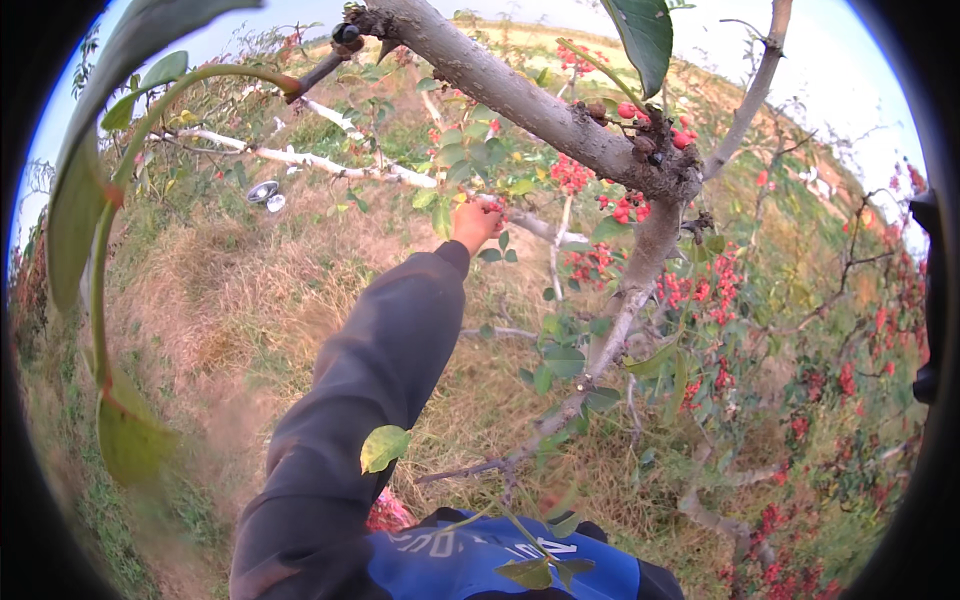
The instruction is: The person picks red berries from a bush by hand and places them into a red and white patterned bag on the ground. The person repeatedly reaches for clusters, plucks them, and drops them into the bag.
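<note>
My left hand [478,225], in a dark sleeve, reaches out to a pale branch in the middle distance. Its fingers are closed at a small cluster of red berries [492,205], partly hidden by them. Green leaves [442,215] hang beside the wrist and knuckles. More red berry clusters [571,174] grow to the right of the hand, on the same thorny shrub. My right hand is out of view. Below the arm, a pinkish-red thing [388,513] shows partly beside my blue garment; what it is cannot be told.
A thick grey branch [525,105] with thorns crosses close overhead and forks at the right. Large blurred leaves [75,217] hang near the camera at the left. A thinner branch [551,424] runs low in front of my body. A round shiny object [262,192] lies on dry grass.
</note>
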### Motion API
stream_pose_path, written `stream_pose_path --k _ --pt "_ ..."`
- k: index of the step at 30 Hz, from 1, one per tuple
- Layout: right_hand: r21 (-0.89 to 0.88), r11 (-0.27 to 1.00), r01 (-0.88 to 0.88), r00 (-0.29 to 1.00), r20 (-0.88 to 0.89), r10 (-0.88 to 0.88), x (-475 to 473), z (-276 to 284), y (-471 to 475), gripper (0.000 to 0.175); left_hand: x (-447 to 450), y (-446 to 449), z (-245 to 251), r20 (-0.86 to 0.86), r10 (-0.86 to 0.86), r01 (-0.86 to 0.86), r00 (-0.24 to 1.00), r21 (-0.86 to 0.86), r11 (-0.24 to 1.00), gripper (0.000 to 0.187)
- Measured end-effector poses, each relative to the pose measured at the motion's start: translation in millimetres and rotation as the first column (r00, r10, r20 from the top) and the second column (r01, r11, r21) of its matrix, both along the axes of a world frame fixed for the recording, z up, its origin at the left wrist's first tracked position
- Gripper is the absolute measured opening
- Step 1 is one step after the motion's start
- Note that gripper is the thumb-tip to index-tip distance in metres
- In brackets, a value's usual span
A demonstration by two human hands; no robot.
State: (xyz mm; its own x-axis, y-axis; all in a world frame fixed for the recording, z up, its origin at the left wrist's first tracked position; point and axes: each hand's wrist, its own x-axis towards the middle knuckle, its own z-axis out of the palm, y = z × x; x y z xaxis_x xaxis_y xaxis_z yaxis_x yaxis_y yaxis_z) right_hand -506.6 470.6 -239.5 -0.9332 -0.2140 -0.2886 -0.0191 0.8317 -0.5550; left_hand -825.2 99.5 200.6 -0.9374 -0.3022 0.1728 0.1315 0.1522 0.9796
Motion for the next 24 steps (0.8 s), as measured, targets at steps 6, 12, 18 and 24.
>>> stream_pose_path --k 6,12,18,24 --pt "0.059 0.997 0.057 0.993 0.099 -0.063 2.2 0.7 3.3 0.022 -5.5 -1.8 -2.4 0.073 -0.019 0.017 0.997 0.022 1.0 0.008" --pt "-0.003 0.998 0.062 0.993 0.105 -0.061 14.4 -4.9 6.3 0.021 23.6 -43.8 8.2 -0.023 -0.174 0.175 0.985 0.187 0.967 0.01" --pt "0.12 0.987 -0.109 0.972 0.22 0.081 15.8 15.7 -7.8 0.024 75.9 -72.3 26.6 0.046 -0.268 0.169 0.962 0.673 0.72 0.018" --pt "-0.05 0.978 -0.2 0.976 0.075 0.204 31.0 62.1 -30.8 0.024 182.0 -93.1 29.8 -0.097 -0.35 0.276 0.932 0.814 0.51 0.025"
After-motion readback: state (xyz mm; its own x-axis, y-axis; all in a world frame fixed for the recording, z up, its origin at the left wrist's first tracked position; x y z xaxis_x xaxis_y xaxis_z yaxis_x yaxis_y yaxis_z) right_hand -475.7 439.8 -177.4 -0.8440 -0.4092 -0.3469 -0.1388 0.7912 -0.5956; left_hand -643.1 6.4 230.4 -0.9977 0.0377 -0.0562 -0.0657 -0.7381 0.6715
